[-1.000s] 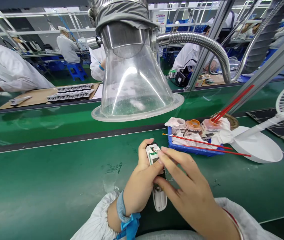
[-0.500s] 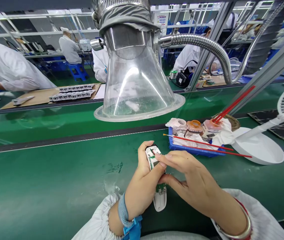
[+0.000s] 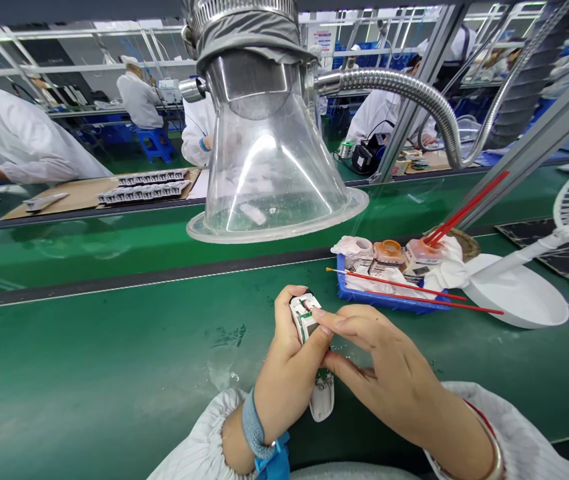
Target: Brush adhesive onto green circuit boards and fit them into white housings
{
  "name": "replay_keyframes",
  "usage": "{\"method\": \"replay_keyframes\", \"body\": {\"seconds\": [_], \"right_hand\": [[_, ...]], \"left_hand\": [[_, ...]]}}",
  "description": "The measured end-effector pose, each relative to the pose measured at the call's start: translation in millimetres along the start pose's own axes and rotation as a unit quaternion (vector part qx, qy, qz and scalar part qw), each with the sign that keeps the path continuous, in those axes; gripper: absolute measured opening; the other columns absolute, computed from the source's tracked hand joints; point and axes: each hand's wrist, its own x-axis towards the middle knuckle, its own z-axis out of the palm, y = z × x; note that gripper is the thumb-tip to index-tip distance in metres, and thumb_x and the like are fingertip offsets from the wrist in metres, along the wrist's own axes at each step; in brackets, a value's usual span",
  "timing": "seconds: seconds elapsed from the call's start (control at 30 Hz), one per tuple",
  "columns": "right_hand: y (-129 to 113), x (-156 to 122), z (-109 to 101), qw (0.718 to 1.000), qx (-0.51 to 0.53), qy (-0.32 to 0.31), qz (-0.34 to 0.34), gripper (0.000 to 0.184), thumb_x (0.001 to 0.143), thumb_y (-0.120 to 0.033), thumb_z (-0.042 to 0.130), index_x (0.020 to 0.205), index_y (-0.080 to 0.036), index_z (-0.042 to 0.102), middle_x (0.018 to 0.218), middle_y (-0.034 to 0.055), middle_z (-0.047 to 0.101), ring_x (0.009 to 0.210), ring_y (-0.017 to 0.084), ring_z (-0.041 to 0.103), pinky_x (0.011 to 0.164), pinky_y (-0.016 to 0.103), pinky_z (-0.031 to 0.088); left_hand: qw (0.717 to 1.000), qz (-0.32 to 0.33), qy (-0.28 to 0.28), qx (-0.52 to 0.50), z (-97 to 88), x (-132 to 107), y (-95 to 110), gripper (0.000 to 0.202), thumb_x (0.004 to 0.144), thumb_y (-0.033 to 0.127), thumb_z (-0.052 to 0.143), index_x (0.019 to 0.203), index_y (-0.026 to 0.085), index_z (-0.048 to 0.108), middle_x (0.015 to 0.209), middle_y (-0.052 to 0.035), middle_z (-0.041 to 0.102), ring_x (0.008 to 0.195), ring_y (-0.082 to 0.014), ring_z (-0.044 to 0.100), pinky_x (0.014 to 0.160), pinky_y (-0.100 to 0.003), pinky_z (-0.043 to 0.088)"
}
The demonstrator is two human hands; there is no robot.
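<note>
My left hand (image 3: 287, 377) is wrapped round a white handheld device housing (image 3: 322, 405), its thumb lying across the middle. The housing has no cover on the side facing me, and a green circuit board with a small dark rectangle and a bit of red shows inside. My right hand (image 3: 391, 370) grips the same housing from the right, index fingertip on the board near the upper end and thumb against the lower side. Both hands hide the middle of the housing. Its rounded lower end sticks out below my palms, above the green bench mat (image 3: 114, 373).
A clear fume hood (image 3: 274, 180) hangs above my hands. At right stand a blue tray (image 3: 389, 303) with small bottles, red-handled brushes (image 3: 414, 287) lying across it, and a white fan (image 3: 519, 300). Beyond the ledge, a cardboard sheet (image 3: 79, 190) bears rows of parts; co-workers sit there.
Both hands stay on the housing, almost in the same place. My right fingers have shifted very slightly, and the view has moved a little.
</note>
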Motion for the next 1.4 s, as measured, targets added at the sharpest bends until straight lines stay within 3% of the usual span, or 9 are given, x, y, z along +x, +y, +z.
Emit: {"method": "replay_keyframes", "body": {"seconds": [0.23, 0.53, 0.7, 0.83, 0.97, 1.03, 1.13, 1.3, 1.4], "right_hand": [[-7, 0, -5, 1.0, -0.02, -0.015, 0.001, 0.038, 0.082, -0.009, 0.06, 0.115, -0.011, 0.041, 0.099, 0.0099, 0.058, 0.095, 0.018, 0.054, 0.08, 0.032, 0.052], [1, 3, 0, 0.999, 0.002, -0.031, -0.006, 0.032, 0.086, -0.008, 0.055, 0.115, -0.014, 0.042, 0.105, 0.0085, 0.058, 0.097, 0.019, 0.053, 0.083, 0.035, 0.051], [9, 2, 11, 0.995, 0.075, 0.005, 0.069, 0.034, 0.085, -0.016, 0.058, 0.116, -0.022, 0.045, 0.104, 0.0063, 0.058, 0.097, 0.019, 0.055, 0.082, 0.037, 0.052], [13, -5, 20, 0.924, 0.273, 0.047, 0.264, 0.051, 0.075, -0.031, 0.071, 0.117, -0.024, 0.042, 0.115, 0.0088, 0.053, 0.096, 0.019, 0.057, 0.077, 0.035, 0.054], [9, -14, 26, 0.771, 0.516, -0.108, 0.356, 0.052, 0.079, -0.038, 0.065, 0.12, -0.021, 0.04, 0.106, 0.0091, 0.058, 0.091, 0.018, 0.061, 0.076, 0.034, 0.054], [6, -13, 30, 0.728, 0.556, -0.132, 0.378, 0.046, 0.081, -0.038, 0.062, 0.118, -0.02, 0.041, 0.089, 0.0043, 0.062, 0.082, 0.017, 0.062, 0.072, 0.032, 0.053], [3, -9, 37, 0.733, 0.545, -0.107, 0.393, 0.029, 0.083, -0.031, 0.059, 0.107, -0.02, 0.048, 0.074, -0.0005, 0.061, 0.074, 0.016, 0.062, 0.069, 0.031, 0.051], [12, 0, 51, 0.799, 0.46, -0.074, 0.38, 0.019, 0.078, -0.02, 0.06, 0.096, -0.018, 0.057, 0.087, 0.0024, 0.063, 0.084, 0.018, 0.059, 0.078, 0.033, 0.049], [21, 2, 52, 0.746, 0.534, -0.122, 0.379, 0.026, 0.079, -0.023, 0.059, 0.104, -0.017, 0.053, 0.085, 0.0025, 0.063, 0.078, 0.017, 0.06, 0.073, 0.031, 0.05]], "left_hand": [[0.991, -0.032, -0.046, -0.124, -1.2, 4, -3, 0.055, 0.084, 0.024, 0.055, 0.128, 0.035, 0.024, 0.087, 0.0015, 0.046, 0.072, -0.0088, 0.047, 0.068, -0.02, 0.038], [0.998, -0.016, -0.042, -0.052, -5.7, 4, -3, 0.046, 0.089, 0.027, 0.047, 0.127, 0.036, 0.024, 0.084, 0.0027, 0.046, 0.071, -0.0088, 0.045, 0.068, -0.021, 0.037], [0.996, 0.013, -0.031, -0.082, -5.7, 9, -4, 0.044, 0.087, 0.028, 0.051, 0.124, 0.035, 0.026, 0.086, 0.0024, 0.048, 0.075, -0.0095, 0.048, 0.072, -0.022, 0.039], [0.991, 0.029, -0.011, -0.134, -8.2, 16, 3, 0.046, 0.085, 0.028, 0.055, 0.122, 0.034, 0.027, 0.084, 0.0021, 0.053, 0.074, -0.0102, 0.051, 0.071, -0.024, 0.042], [0.989, 0.025, -0.004, -0.147, -9.2, 17, 5, 0.05, 0.082, 0.029, 0.058, 0.121, 0.034, 0.028, 0.084, 0.0019, 0.053, 0.072, -0.0116, 0.054, 0.064, -0.024, 0.045], [0.992, 0.022, -0.004, -0.126, -7.7, 16, 3, 0.05, 0.082, 0.03, 0.058, 0.121, 0.035, 0.028, 0.085, 0.0018, 0.053, 0.071, -0.0122, 0.056, 0.061, -0.023, 0.045], [0.994, 0.038, -0.009, -0.102, -4.8, 15, -2, 0.048, 0.082, 0.025, 0.057, 0.12, 0.036, 0.029, 0.089, 0.0019, 0.053, 0.072, -0.0117, 0.056, 0.064, -0.024, 0.047], [0.993, 0.091, 0.026, -0.069, -7.2, 24, -11, 0.044, 0.082, 0.017, 0.055, 0.117, 0.033, 0.034, 0.089, 0.0018, 0.056, 0.075, -0.0111, 0.055, 0.073, -0.026, 0.047], [0.992, 0.098, 0.049, -0.06, -11.8, 31, -14, 0.043, 0.082, 0.021, 0.057, 0.117, 0.031, 0.035, 0.088, 0.0014, 0.057, 0.076, -0.0115, 0.056, 0.075, -0.027, 0.046]]}}
